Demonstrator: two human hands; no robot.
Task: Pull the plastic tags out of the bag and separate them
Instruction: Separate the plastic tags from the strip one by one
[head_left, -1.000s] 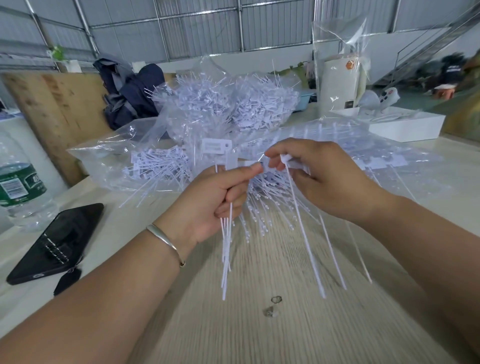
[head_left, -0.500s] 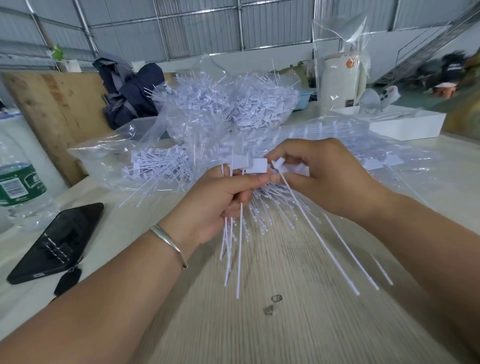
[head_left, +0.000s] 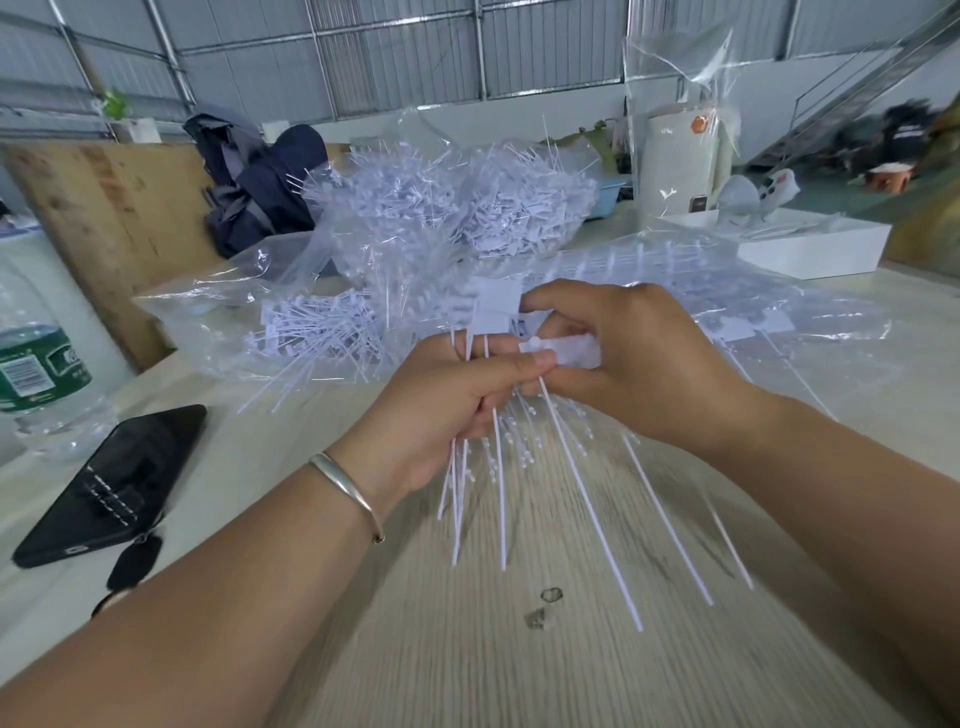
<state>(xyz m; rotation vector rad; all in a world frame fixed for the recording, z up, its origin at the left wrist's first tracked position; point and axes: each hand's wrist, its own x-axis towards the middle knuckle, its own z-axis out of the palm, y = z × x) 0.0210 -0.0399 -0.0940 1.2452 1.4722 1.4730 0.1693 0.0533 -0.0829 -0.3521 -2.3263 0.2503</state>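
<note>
Mid-separation: the left hand (head_left: 452, 400) grips a bundle of tags (head_left: 498, 467) while the right hand (head_left: 618, 358) pinches one tag's head at the bundle's 1 o'clock. The bag (head_left: 291, 291) lies at 11 o'clock. Next, likely a clean sideways pull to free it.

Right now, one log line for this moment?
stage: separating | left hand: grips tags | right hand: pinches tag head | bag: on table

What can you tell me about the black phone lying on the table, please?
The black phone lies flat and face up on the pale table, left of the person's left forearm, set diagonally with its far end pointing away and to the right. Its dark glossy screen reflects faint rows of light. A small dark tag or charm lies against its near end. A plastic water bottle stands just beyond it. Neither hand touches it.
</note>
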